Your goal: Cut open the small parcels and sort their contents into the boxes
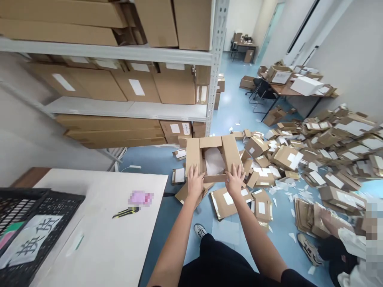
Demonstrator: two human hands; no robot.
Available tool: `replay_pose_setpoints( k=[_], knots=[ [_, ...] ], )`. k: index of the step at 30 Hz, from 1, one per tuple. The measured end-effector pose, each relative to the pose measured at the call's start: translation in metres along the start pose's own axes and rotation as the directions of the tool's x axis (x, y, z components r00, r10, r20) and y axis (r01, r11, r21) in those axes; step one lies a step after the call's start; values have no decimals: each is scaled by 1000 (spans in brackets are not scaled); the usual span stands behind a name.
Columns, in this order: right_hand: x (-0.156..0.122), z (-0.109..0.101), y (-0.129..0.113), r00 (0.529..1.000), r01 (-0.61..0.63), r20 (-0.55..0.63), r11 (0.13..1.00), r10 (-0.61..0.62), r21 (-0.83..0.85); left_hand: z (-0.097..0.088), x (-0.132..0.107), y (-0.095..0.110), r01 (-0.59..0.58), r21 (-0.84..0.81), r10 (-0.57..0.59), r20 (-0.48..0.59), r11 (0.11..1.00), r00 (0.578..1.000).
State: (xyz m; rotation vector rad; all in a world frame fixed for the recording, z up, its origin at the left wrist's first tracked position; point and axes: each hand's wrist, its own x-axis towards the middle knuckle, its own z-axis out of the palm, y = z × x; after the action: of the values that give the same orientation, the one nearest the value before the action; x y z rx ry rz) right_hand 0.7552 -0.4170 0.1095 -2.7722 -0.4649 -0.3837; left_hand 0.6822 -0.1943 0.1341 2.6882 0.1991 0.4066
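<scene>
In front of me, above the floor, is an open cardboard box (230, 149) with its flaps folded outward. White paper or lining (214, 160) shows inside it. My left hand (195, 183) grips the near left corner of the box, fingers laid over the flap. At the near right corner my right hand (235, 179) grips it the same way. Both thumbs lie by the near flap, and the underside of the box is hidden.
A white table (119, 235) on the left bears a yellow-black utility knife (127, 212) and a black crate (67, 215). Metal shelving (212, 79) full of cartons stands ahead. Cardboard boxes (284, 157) and paper scraps litter the floor, with a co-worker (338, 255) at the right.
</scene>
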Motion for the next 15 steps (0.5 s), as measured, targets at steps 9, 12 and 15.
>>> replay_pose_setpoints(
  k=[9,12,15],
  knots=[
    [29,3,22,999,38,22,975,-44,218,-9,13,13,-17,-47,17,-4,999,1000],
    [38,7,-19,981,188,-14,927,-194,323,-31,1,-6,39,-29,-40,-60,999,997],
    [44,13,-69,953,290,-37,865,-302,410,-56,-19,-29,124,-4,-123,-132,992,983]
  ],
)
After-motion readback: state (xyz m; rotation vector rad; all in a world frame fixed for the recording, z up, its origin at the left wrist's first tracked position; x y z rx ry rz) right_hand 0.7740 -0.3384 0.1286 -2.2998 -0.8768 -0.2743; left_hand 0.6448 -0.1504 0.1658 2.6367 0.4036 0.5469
